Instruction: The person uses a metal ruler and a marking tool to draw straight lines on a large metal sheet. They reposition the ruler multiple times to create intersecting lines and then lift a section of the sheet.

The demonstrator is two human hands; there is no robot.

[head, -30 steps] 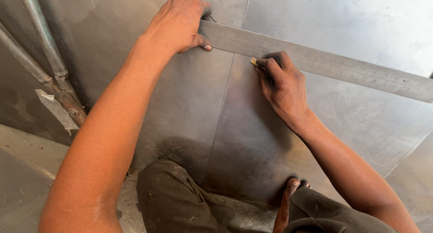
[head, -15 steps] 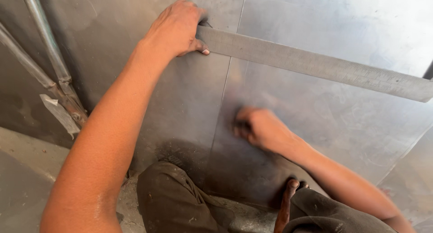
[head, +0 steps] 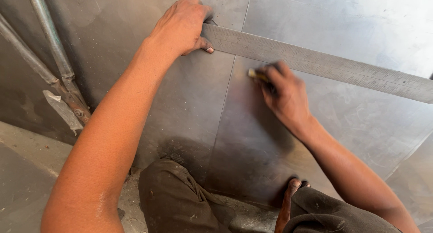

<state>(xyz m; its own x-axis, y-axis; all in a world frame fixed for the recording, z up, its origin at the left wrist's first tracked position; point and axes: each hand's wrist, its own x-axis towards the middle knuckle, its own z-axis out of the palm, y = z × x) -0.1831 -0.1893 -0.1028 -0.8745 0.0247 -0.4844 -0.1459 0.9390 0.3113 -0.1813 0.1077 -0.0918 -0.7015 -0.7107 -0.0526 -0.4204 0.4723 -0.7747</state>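
Here, maybe marker (head: 253,73) against ruler (head: 324,65) edge.

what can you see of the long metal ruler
The metal ruler is a long, flat, dull grey strip with fine graduation marks along its edges. It lies flat on the sheet metal, slanting from upper left down to the right edge of the view. The left hand presses down its left end, hiding the tip. The right hand, blurred, holds a small yellowish marking tool right against its lower edge.
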